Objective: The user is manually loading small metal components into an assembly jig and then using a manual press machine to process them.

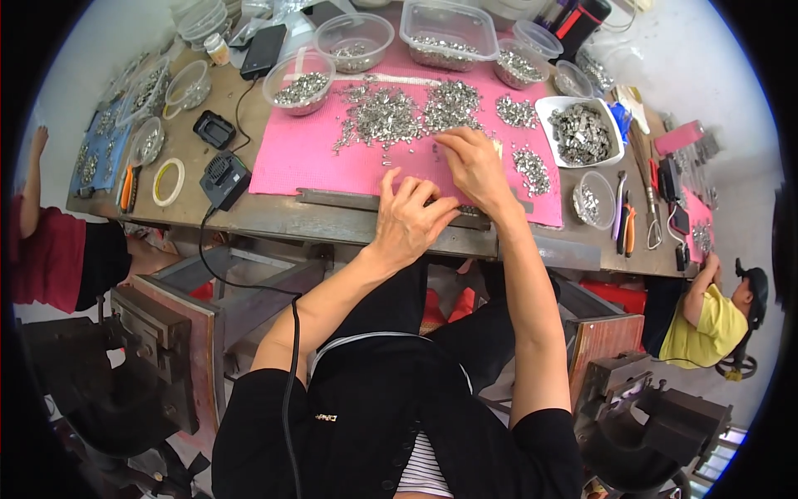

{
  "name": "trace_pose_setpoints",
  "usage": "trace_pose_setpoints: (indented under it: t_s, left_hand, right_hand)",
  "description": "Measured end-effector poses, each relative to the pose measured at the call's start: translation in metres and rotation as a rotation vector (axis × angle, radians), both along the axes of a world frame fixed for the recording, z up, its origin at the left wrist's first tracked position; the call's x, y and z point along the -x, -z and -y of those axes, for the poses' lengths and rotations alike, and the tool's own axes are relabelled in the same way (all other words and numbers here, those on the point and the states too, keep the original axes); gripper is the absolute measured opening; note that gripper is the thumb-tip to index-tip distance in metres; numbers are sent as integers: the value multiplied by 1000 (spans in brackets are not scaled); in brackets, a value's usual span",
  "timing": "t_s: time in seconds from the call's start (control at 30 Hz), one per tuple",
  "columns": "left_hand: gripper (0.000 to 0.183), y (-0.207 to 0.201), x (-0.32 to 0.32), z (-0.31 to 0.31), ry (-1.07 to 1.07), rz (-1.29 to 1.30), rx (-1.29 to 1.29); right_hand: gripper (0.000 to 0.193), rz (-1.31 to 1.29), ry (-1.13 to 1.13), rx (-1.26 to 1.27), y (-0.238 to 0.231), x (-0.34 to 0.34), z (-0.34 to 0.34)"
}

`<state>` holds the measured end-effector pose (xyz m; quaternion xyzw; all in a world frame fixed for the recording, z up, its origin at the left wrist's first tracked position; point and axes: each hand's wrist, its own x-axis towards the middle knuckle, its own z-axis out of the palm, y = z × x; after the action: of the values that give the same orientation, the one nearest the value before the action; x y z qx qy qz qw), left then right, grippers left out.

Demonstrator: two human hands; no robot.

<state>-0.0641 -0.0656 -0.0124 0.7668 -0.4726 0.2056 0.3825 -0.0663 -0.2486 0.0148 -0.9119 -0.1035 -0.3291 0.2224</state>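
The right hand (pixel 477 166) is curled narrow, the left hand (pixel 409 218) bent over a metal bar (pixel 341 198) at the table's (pixel 187 137) near edge; what either grips, I cannot tell. Small metal pieces (pixel 382 115) lie toward the pink mat's (pixel 283 162) far edge.

The mat (pixel 287 158) is pink, the pieces (pixel 382 118) silvery.

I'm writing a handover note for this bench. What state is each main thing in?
Left hand: fingers bent, at the bench edge
Right hand: fingers bent, over the pink mat
Pink mat: spread out, metal pieces heaped on it
White dish: uncovered, well filled with metal pieces
Rectangular clear tub: uncovered, partly filled
Small white bottle: capped
Pale ring: lying flat
Orange-handled pliers: lying on the bench
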Motion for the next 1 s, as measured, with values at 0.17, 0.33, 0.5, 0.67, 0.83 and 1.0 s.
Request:
trace_pose_setpoints:
  t_s: [0.17, 0.33, 0.5, 0.67, 0.83, 1.0]
  left_hand:
    - [15, 0, 5, -2, 34, 15, -18]
    - [17, -5, 10, -25, -45, 30, -82]
    - [14, 0, 1, -10, 7, 29, -42]
    - [13, 0, 1, -7, 7, 42, -27]
    - [15, 0, 4, -14, -14, 41, -44]
    - [18, -7, 1, -6, 32, 86, 14]
  right_hand:
    - [13, -153, 47, 173, 18, -19, -6]
    - [21, -94, -51, 75, 44, -35, -26]
    - [23, -267, 53, 119, 25, -23, -17]
    - [26, -356, 43, 89, 18, -20, -18]
    - [21, -373, -25, 21, 19, -15, -20]
    - [17, -160, 4, 125, 43, -15, 2]
